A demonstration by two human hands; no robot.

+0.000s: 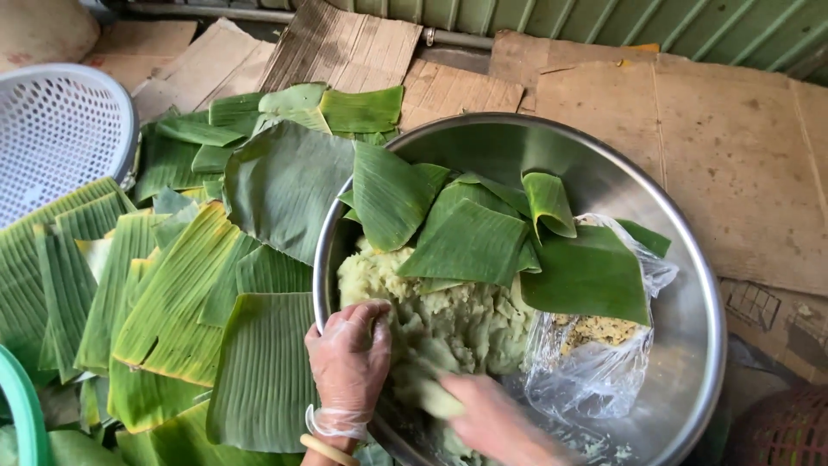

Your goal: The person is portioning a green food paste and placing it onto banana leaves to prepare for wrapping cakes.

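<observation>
I see a pale green lump of dough (448, 324) sitting low in the near-left part of a big steel bowl (690, 285), pressed up against the bowl's left wall. My left hand (349, 362), in a thin clear glove, rests on the dough's left edge with fingers curled over it, part closed and pressing rather than lifting anything. My right hand (496, 418) comes in from the bottom and is blurred; it seems to have a small piece of dough (431, 397) at its fingertips, but I cannot tell how far it is closed. A thin bangle (328, 449) sits at my left wrist.

Cut banana leaves (470, 242) lie over the far side of the dough inside the bowl. Just right of the dough is a clear plastic bag (595, 362) with a yellowish crumbly filling (595, 330) inside, partly under a leaf.

Left of the bowl, a spread pile of leaf sheets (172, 302) covers the floor, some overlapping the bowl's rim. A white plastic basket (56, 129) stands at the far left, a green rim (26, 414) shows at the near left corner, and flattened cardboard (733, 164) lies beyond and to the right
</observation>
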